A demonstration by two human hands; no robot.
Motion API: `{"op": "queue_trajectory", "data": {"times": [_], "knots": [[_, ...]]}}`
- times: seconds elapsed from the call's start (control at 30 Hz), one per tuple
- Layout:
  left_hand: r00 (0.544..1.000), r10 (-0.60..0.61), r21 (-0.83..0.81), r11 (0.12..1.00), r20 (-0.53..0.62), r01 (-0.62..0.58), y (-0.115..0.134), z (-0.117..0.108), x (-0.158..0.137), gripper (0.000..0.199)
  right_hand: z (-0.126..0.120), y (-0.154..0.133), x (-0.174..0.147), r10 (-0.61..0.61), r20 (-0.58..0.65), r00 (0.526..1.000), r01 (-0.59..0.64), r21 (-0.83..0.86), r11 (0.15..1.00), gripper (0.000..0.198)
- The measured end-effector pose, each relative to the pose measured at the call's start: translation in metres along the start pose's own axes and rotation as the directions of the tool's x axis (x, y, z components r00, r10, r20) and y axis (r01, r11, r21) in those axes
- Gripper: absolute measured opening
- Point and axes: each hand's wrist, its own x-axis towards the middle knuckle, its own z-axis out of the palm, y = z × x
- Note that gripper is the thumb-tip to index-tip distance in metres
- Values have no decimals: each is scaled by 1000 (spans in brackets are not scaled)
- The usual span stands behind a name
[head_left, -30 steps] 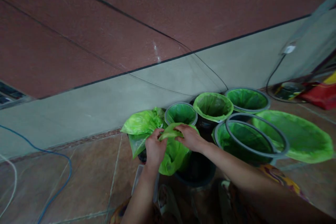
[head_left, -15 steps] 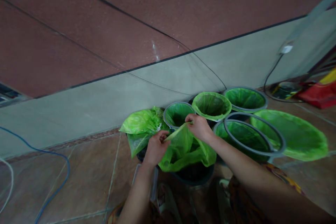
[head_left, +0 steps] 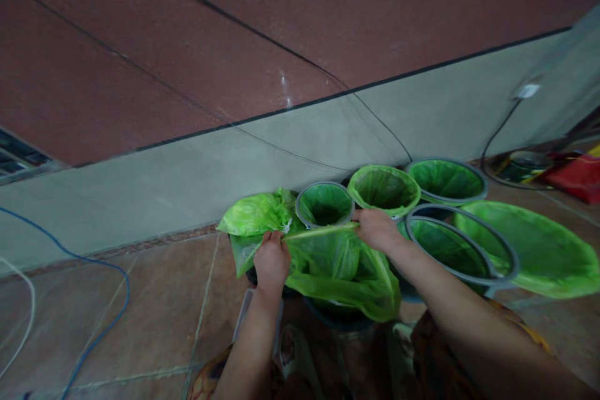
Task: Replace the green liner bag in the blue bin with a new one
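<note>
A green translucent bin liner [head_left: 328, 256] is stretched between my two hands, its far edge pulled nearly straight. My left hand [head_left: 272, 259] grips the left end of that edge, fingers closed on it. At the other end, my right hand [head_left: 375, 228] pinches the same edge. The liner hangs over a dark bin [head_left: 340, 317] just in front of my feet and droops past its near rim. Left of it lies a tied green bag [head_left: 255, 212]. Behind my hands stands a lined bin with a grey rim [head_left: 323, 205].
More green-lined bins [head_left: 384, 189] stand along the wall, and a loose grey ring [head_left: 509, 247] leans over one at the right. A wide green liner [head_left: 539, 250] spreads beyond it. A clear plastic box [head_left: 246, 309] sits by my left forearm. A blue cable [head_left: 126, 290] crosses the floor.
My hands have moved apart, drawing the liner's edge wider and straighter. The liner's near side now hangs lower over the dark bin. The view has shifted slightly.
</note>
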Motion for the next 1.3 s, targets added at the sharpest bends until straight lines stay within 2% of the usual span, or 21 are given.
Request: {"op": "queue_trajectory", "data": {"times": [0.03, 0.1, 0.17, 0.33, 0.43, 0.53, 0.63, 0.77, 0.87, 1.0, 1.1, 1.2, 1.3], "knots": [[1000, 6, 7, 1000, 9, -6, 1, 1, -1, 26, 2, -2, -2, -28, 47, 999, 28, 10, 1000, 20], [999, 45, 3, 999, 24, -45, 5, 3, -3, 25, 6, -9, -7, -100, 91, 991, 93, 79, 993, 41], [993, 112, -12, 994, 31, -112, 11, 6, -6, 25, 10, -20, -12, -193, 54, 980, 185, 137, 973, 62], [969, 244, 9, 970, 28, -244, 27, 14, -14, 22, 14, -46, -22, -432, -72, 899, 438, 136, 889, 64], [972, 231, 45, 972, 43, -233, 28, 18, -15, 21, 13, -48, -23, -457, -94, 885, 466, 159, 870, 74], [984, 168, 54, 984, 57, -171, 25, 20, -14, 19, 13, -42, -20, -453, -28, 891, 448, 219, 867, 82], [990, 128, 13, 991, 62, -130, 22, 22, -13, 17, 14, -40, -19, -472, 8, 881, 451, 282, 847, 74], [987, 155, -123, 981, 33, -150, 23, 22, -13, 18, 15, -45, -19, -507, 0, 862, 495, 212, 842, 22], [989, 147, -136, 980, 5, -145, 24, 24, -12, 21, 13, -47, -14, -459, -41, 888, 460, 111, 881, 23], [996, 87, -54, 995, 17, -86, 17, 25, -9, 21, 3, -40, -8, -317, -166, 934, 332, 73, 940, 24], [999, 39, -26, 999, 14, -39, 10, 24, -7, 19, -4, -34, -9, -211, -204, 956, 226, 56, 972, 28], [1000, -17, -33, 999, -6, 17, 6, 22, -4, 19, -5, -30, -10, -148, -148, 978, 160, 68, 985, 30], [992, -123, -129, 984, -3, 122, 2, 22, 1, 21, -3, -24, -9, -140, -61, 988, 144, 60, 988, 32]]}}
